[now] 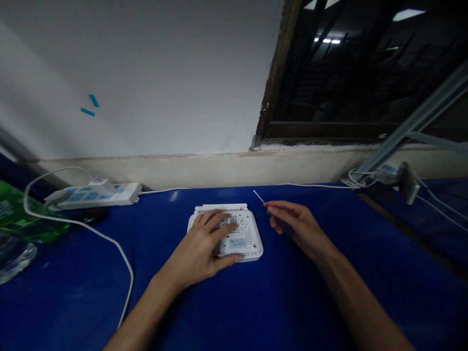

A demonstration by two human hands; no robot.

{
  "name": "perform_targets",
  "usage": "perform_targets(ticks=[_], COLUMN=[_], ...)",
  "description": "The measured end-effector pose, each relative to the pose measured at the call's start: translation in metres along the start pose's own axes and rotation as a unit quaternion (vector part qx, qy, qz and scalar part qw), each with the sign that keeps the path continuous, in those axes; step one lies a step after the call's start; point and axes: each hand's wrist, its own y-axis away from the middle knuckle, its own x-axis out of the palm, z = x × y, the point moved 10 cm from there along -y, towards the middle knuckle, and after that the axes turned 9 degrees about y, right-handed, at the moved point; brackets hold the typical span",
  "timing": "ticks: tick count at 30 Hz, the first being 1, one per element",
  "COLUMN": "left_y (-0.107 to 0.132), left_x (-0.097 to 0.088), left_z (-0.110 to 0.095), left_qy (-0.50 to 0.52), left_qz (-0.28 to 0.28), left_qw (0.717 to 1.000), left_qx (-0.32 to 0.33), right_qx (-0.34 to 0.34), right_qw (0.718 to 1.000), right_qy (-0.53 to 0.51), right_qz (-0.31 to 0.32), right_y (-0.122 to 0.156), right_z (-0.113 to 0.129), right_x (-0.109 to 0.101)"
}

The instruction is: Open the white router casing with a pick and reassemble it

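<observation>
A white router (pixel 252 246) lies underside up on the blue tabletop, its vent holes, labels and a screw hole showing. Along its far edge runs a folded white antenna (pixel 223 207). My left hand (pixel 204 246) rests over the router's left part with the fingers spread and the thumb along the near edge, covering some of the labels. Just right of the router, my right hand (pixel 292 222) pinches a small screwdriver (pixel 260 197) by its red handle. The thin metal shaft points up and to the left, apart from the router.
A white power strip (pixel 124 194) with a plugged-in adapter stands at the back left, its white cable (pixel 109 239) looping over the table. Green bottles (pixel 32 219) lie at the left edge. A metal frame (pixel 413 126) and more cables are at the right.
</observation>
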Motion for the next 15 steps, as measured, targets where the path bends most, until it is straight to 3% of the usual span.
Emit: perform_targets(ticks=[6,15], left_y=[0.0,0.003], left_x=[0.007,0.014], left_z=[0.0,-0.002], left_qy=[-0.033,-0.095], left_qz=[0.016,0.006], left_qw=[0.999,0.995], left_qx=[-0.003,0.001], right_qx=[0.01,0.023], right_qw=[0.999,0.963], right_qy=[0.034,0.267], right_qz=[0.024,0.009], right_y=[-0.003,0.0], right_z=[-0.004,-0.012], right_x=[-0.024,-0.094])
